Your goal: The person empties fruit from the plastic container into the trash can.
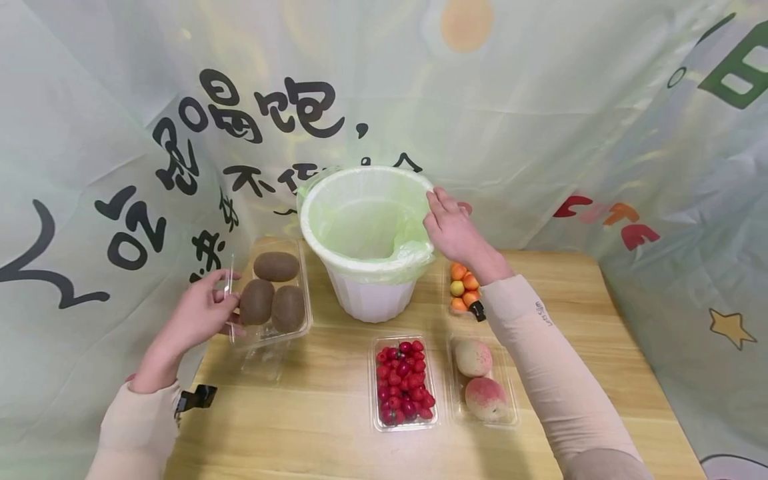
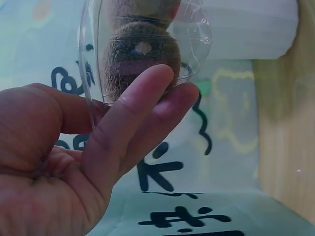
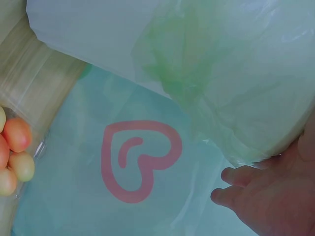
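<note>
My left hand (image 1: 204, 308) pinches the edge of a clear plastic box (image 1: 305, 313) of several brown kiwis (image 1: 257, 301), with the thumb on one side and fingers on the other. In the left wrist view the kiwi (image 2: 142, 54) shows through the plastic, just past the fingertips. The box is held up at the left, beside a white bin (image 1: 373, 297) lined with a thin green bag (image 1: 414, 233). My right hand (image 1: 453, 230) grips the bin's right rim over the bag; in the right wrist view two fingertips (image 3: 231, 184) show beside the liner.
On the wooden table (image 1: 324, 413) sit a clear box of red berry-like fruit (image 1: 405, 383), a box with two peaches (image 1: 486, 398) and a box of small orange fruit (image 1: 465, 288) partly under the right forearm. Printed cloth walls (image 1: 528, 133) stand behind and at both sides.
</note>
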